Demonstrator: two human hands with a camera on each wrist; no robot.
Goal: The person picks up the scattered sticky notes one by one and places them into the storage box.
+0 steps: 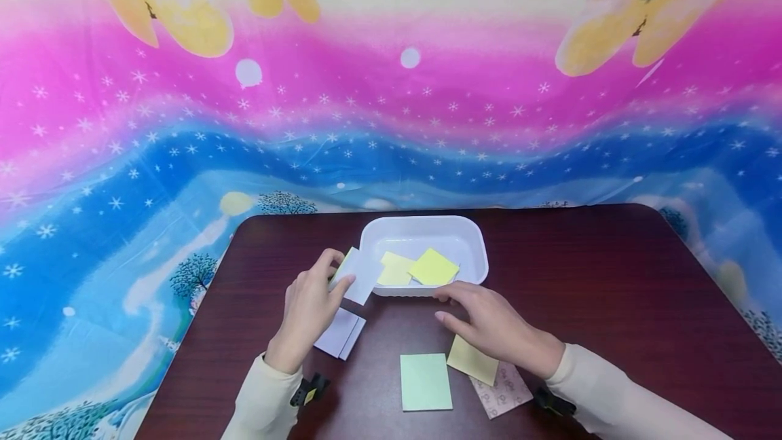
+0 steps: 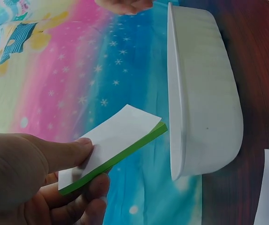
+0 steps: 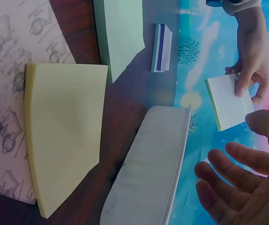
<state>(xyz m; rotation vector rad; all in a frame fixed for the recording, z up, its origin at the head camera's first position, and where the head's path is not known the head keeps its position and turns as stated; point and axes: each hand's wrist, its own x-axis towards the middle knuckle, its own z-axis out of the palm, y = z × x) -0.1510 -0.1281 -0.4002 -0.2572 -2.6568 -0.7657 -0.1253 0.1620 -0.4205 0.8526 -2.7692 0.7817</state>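
My left hand [image 1: 307, 311] pinches a sticky note pad [image 1: 359, 280] between thumb and fingers, at the front left corner of a white plastic tray [image 1: 421, 290]. In the left wrist view this pad [image 2: 118, 136] shows a white face and a bright green edge. The right hand [image 1: 491, 323], its fingers loosely bent, hovers by the tray's front right side and holds nothing. In the right wrist view its spread fingers [image 3: 219, 180] stand apart from the tray. Inside the tray lie a bright yellow pad [image 1: 435, 267] and a pale yellow pad [image 1: 393, 270].
On the dark wooden table [image 1: 580, 277], a pale green pad [image 1: 425, 382] lies in front of the tray. Right of it, a yellow pad [image 1: 473, 360] overlaps a pink patterned pad [image 1: 507, 392]. Whitish pads [image 1: 337, 335] lie below the left hand. A printed cloth [image 1: 391, 121] hangs behind.
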